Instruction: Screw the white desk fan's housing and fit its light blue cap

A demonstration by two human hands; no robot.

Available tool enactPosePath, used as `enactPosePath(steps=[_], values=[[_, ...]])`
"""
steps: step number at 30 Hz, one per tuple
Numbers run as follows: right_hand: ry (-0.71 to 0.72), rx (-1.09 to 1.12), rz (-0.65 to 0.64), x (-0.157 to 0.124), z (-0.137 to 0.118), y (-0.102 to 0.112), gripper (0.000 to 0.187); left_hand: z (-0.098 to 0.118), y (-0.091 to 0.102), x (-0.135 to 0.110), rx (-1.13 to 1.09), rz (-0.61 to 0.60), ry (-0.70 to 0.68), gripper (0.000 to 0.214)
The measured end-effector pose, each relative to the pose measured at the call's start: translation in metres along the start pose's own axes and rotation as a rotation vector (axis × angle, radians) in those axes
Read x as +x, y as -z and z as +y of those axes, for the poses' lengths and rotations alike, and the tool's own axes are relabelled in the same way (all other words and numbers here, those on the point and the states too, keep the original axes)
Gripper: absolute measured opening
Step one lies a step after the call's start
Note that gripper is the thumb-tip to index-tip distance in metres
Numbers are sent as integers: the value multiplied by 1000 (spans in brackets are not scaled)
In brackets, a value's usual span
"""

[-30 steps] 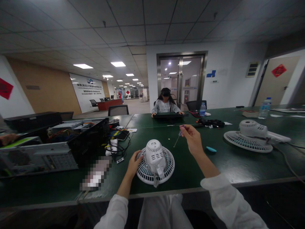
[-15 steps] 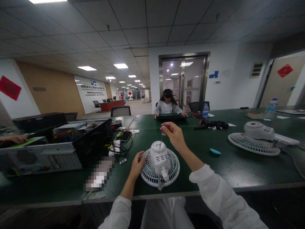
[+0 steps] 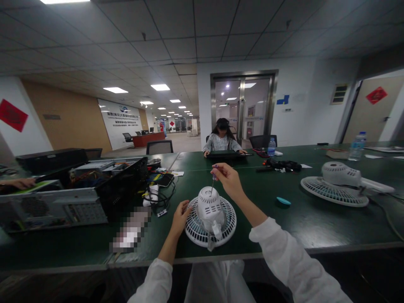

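Note:
A white electric fan lies face down on the table in front of me, its motor housing pointing up. My left hand holds the left rim of its round grille, with the fingers bent over the edge. Above the housing, my right hand pinches the purple handle of a thin screwdriver. The screwdriver stands nearly upright, and its tip meets the top of the motor housing. Whatever the tip sits in is too small to make out.
An open computer case stands at left, with another person's hand on it. Cables and a pixelated flat object lie beside it. A second fan and a teal dish are at right. A person sits opposite.
The view has shifted slightly. My right hand is turned a little differently around the screwdriver handle, while the left hand stays on the fan's rim.

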State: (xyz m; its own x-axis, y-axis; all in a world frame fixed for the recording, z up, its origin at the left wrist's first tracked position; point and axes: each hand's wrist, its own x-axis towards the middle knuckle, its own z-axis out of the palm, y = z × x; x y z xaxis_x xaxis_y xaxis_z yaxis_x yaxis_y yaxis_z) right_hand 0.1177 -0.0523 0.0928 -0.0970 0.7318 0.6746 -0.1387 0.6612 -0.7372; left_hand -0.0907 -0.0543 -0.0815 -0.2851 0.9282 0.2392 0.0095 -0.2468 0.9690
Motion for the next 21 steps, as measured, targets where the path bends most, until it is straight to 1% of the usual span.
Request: enactPosePath(steps=[9,15,21], values=[[37,-83,-34,-5,-2,0,26,-1,0,0,26,-12,-12,54],[50,-89,-10,-4,2,1,28,2,0,-2,55,4,-31,49],[59,-94,-8,-7,2,1,33,4,0,-2,75,9,-30,51]])
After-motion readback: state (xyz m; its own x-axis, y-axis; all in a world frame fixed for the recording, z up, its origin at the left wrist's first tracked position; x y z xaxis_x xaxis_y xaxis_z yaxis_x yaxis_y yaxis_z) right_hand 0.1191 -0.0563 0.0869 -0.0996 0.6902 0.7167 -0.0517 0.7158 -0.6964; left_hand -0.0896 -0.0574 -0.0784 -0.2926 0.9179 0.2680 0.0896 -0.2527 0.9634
